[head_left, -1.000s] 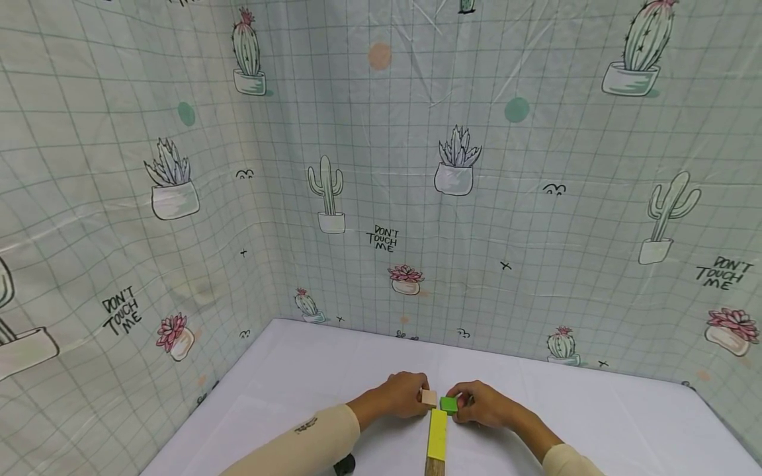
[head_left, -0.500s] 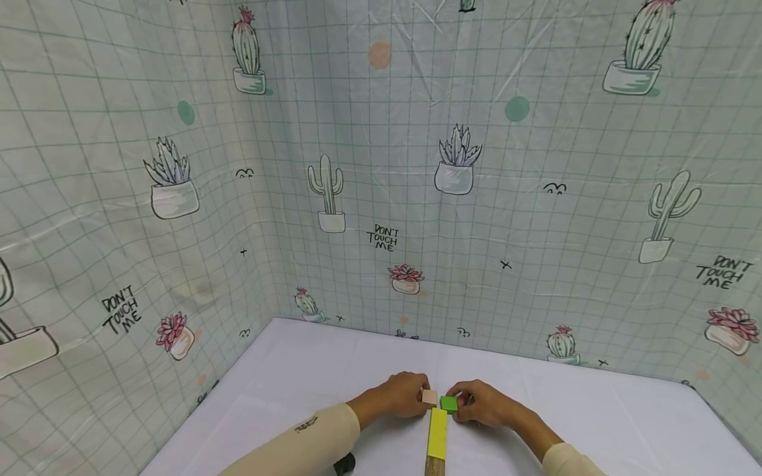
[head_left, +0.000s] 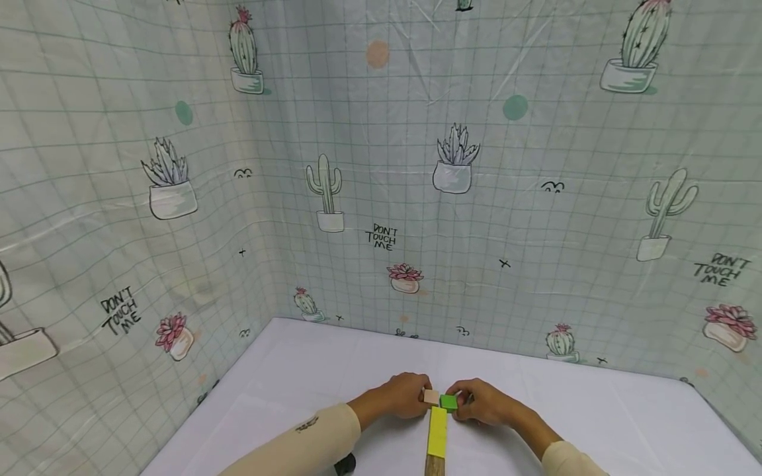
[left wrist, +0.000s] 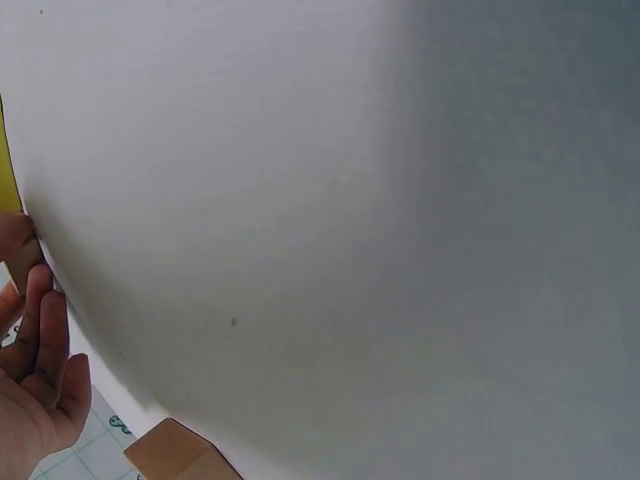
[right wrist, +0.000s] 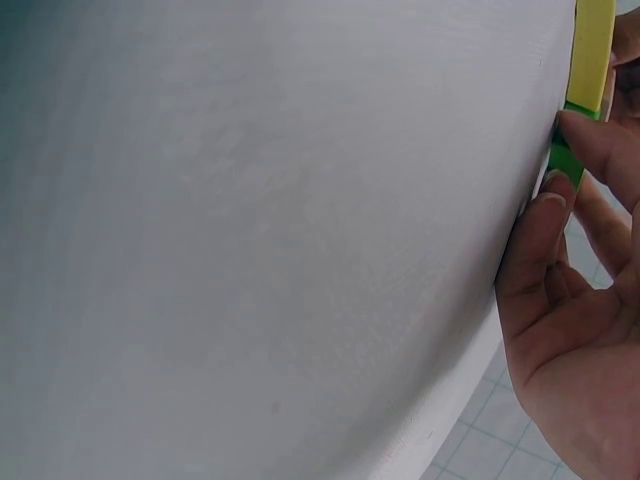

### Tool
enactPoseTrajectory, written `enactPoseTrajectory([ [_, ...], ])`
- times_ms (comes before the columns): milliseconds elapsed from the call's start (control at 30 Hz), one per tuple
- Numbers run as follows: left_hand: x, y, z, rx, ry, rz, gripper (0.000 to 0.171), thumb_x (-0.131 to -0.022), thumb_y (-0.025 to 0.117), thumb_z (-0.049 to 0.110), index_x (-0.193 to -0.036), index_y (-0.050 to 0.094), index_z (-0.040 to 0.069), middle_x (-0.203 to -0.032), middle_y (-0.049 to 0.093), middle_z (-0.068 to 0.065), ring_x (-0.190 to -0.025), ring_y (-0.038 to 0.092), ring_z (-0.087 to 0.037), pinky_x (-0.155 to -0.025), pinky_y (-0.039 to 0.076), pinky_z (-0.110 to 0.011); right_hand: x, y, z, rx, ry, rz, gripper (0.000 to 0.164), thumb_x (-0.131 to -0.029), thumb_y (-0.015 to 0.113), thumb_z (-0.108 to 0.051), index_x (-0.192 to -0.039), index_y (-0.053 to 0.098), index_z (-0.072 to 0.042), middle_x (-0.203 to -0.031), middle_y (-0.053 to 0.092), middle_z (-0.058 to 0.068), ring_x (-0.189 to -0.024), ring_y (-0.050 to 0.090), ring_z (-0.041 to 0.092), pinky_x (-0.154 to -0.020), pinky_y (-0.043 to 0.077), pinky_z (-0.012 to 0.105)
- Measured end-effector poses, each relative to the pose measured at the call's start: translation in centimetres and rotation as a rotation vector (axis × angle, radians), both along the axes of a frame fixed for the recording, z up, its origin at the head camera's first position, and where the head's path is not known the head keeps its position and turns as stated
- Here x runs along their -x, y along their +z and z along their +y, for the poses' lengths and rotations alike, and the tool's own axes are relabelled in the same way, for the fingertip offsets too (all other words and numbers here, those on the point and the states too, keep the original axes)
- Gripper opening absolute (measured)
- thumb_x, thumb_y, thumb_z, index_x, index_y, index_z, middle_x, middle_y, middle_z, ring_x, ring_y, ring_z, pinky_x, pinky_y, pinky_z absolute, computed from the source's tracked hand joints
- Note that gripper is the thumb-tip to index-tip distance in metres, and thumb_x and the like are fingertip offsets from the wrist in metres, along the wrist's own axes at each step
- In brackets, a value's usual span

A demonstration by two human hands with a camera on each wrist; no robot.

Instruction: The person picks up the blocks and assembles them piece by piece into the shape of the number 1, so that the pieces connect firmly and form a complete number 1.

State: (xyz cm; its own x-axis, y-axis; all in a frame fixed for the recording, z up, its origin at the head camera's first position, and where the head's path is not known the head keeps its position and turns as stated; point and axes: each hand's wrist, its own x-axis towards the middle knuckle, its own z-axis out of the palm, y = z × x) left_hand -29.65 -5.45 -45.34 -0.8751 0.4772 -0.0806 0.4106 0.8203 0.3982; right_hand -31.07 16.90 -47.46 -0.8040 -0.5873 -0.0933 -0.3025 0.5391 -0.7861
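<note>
In the head view my left hand [head_left: 407,395] pinches a pale wooden block [head_left: 431,396] between thumb and fingers. My right hand [head_left: 481,402] pinches a green block [head_left: 448,402] close beside it, the two blocks side by side with hardly a gap. Both sit at the far end of a long yellow block [head_left: 437,431] lying on the table. A brown wooden block [head_left: 435,466] continues the line towards me and is cut off by the frame. The right wrist view shows thumb and fingertips on the green block [right wrist: 566,165], up against the yellow block [right wrist: 592,55].
The table [head_left: 333,357] is covered in white, with a cactus-print cloth [head_left: 381,198] hanging behind and to the left. A dark object [head_left: 345,464] shows partly under the left sleeve. A brown angular piece [left wrist: 180,452] appears low in the left wrist view.
My left hand has shifted the pale block slightly right, narrowing the gap to the green block. The right hand and green block have barely moved.
</note>
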Motion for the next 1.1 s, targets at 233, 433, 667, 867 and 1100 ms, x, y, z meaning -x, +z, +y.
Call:
enactPoseTrajectory([
  [233,0.06,-0.16,-0.09,-0.005,0.001,0.001,0.017,-0.091,0.072,0.018,-0.107,0.065,0.014,-0.073,0.053,0.009,-0.065,0.046,-0.004,-0.059,0.040,-0.020,-0.04,0.16,-0.13,-0.003,-0.003,-0.008,0.029,-0.087,0.074,-0.006,-0.115,0.067,-0.003,-0.084,0.057,0.002,-0.073,0.052,0.016,-0.058,0.043,0.025],
  [433,0.27,-0.30,0.00,-0.008,-0.011,-0.002,0.018,-0.092,0.071,0.018,-0.109,0.065,0.013,-0.074,0.053,0.009,-0.065,0.046,-0.004,-0.059,0.040,-0.020,0.09,0.13,-0.11,-0.003,0.000,-0.006,0.030,-0.087,0.074,-0.006,-0.116,0.067,-0.003,-0.084,0.057,0.001,-0.070,0.052,0.013,-0.057,0.044,0.024],
  [667,0.32,-0.51,-0.02,-0.025,-0.012,-0.015,0.019,-0.091,0.070,0.016,-0.109,0.065,0.013,-0.072,0.053,0.008,-0.063,0.045,-0.004,-0.058,0.039,-0.020,-0.02,0.20,-0.17,-0.004,-0.002,-0.002,0.029,-0.087,0.074,-0.006,-0.115,0.067,-0.003,-0.084,0.057,0.001,-0.073,0.052,0.015,-0.059,0.043,0.024],
  [867,0.38,-0.70,-0.07,-0.027,-0.022,-0.008,0.019,-0.091,0.070,0.016,-0.109,0.066,0.013,-0.072,0.052,0.009,-0.062,0.045,-0.003,-0.057,0.039,-0.019,-0.09,0.17,-0.16,-0.006,0.002,0.006,0.029,-0.087,0.074,-0.006,-0.114,0.067,-0.003,-0.083,0.056,0.001,-0.073,0.052,0.015,-0.059,0.043,0.024],
  [1100,0.45,-0.76,-0.19,-0.034,-0.042,-0.003,0.018,-0.091,0.070,0.015,-0.108,0.065,0.013,-0.071,0.052,0.010,-0.061,0.044,-0.003,-0.057,0.038,-0.019,-0.07,0.11,-0.11,-0.004,0.001,0.008,0.029,-0.086,0.074,-0.005,-0.114,0.067,-0.002,-0.083,0.056,0.002,-0.074,0.052,0.015,-0.060,0.043,0.024],
])
